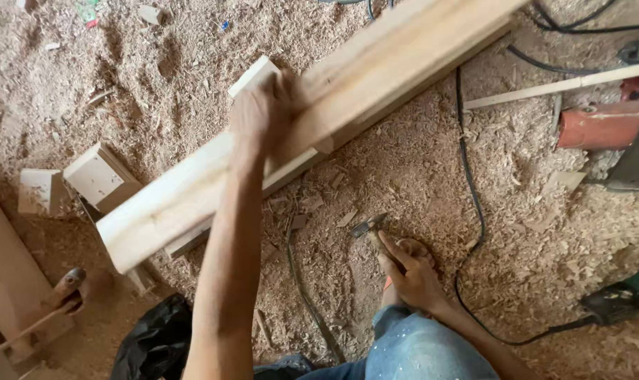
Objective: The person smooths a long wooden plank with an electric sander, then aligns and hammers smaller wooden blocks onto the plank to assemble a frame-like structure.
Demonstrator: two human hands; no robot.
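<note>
A long pale wooden plank lies slantwise across the sawdust floor, from lower left to upper right. My left hand rests on top of its middle, blurred, with the fingers curled over the far edge. My right hand is low near my knee, closed around a small hammer whose metal head points toward the plank. The handle is mostly hidden in my fist.
Small wood offcuts lie at the left. A black cable runs across the sawdust on the right. A red cylinder and a thin wooden strip sit at upper right. A black bag lies at the bottom.
</note>
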